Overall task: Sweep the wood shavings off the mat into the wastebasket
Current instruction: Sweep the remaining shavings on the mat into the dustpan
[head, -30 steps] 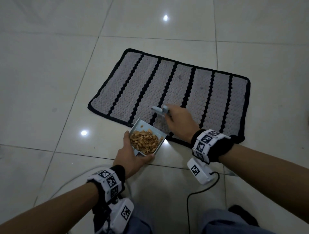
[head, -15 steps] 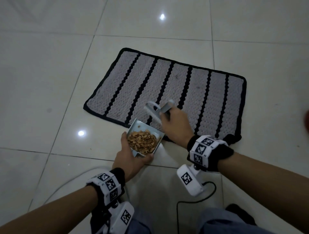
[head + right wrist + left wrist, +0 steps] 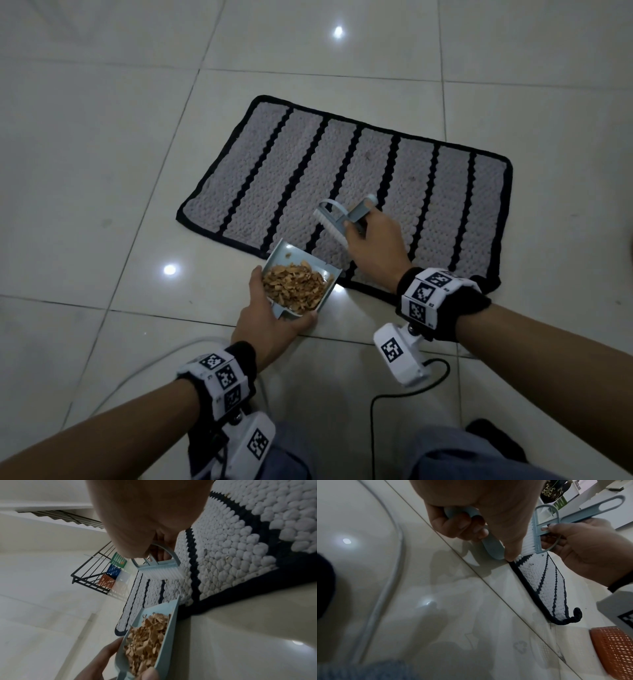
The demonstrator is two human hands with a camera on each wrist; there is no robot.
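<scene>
Left hand [image 3: 270,325] grips dustpan [image 3: 301,284] of shavings [image 3: 294,286] at mat's [image 3: 342,178] 6 o'clock | right hand [image 3: 373,246] clasps brush [image 3: 337,219], lifted | I read sweeping done; next: tip into wastebasket [image 3: 614,650]

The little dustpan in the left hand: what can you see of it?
The dustpan is small, pale blue, plastic-looking, with low side walls and a short handle. The left hand grips that handle, holding the pan just off the mat's near edge. A heap of tan wood shavings fills its rear half.
</scene>
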